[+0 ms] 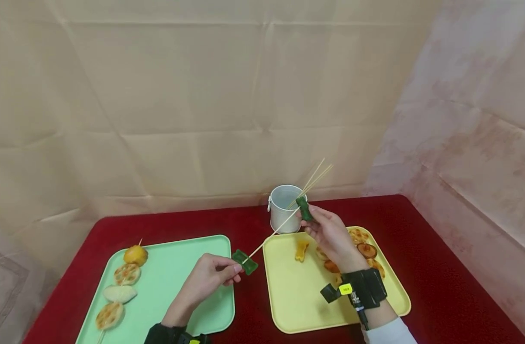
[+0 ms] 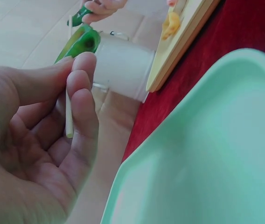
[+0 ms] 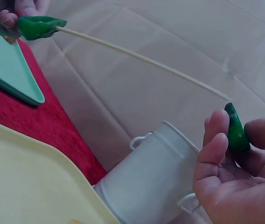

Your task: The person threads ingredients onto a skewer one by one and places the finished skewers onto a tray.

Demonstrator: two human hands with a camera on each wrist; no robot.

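Note:
Between its thumb and fingertips my left hand (image 1: 204,279) pinches a thin wooden skewer (image 3: 144,57) near its blunt end, which pokes out below the fingers in the left wrist view. A green pepper piece (image 1: 247,265) is threaded on that skewer just past the fingertips. My right hand (image 1: 331,236) pinches a second green pepper piece (image 3: 237,132) between thumb and fingers. The skewer slants up to the right, its far tip right at the edge of this second piece. Both hands are raised over the table, the right one in front of the white bucket (image 1: 283,220).
Several bare skewers (image 1: 316,180) lean in the bucket. On the green tray (image 1: 168,282) at left lies a loaded skewer with a yellow ball (image 1: 135,255) and browned round slices (image 1: 109,315). The yellow tray (image 1: 301,301) at right holds a yellow piece (image 1: 301,250) and several browned slices (image 1: 367,250).

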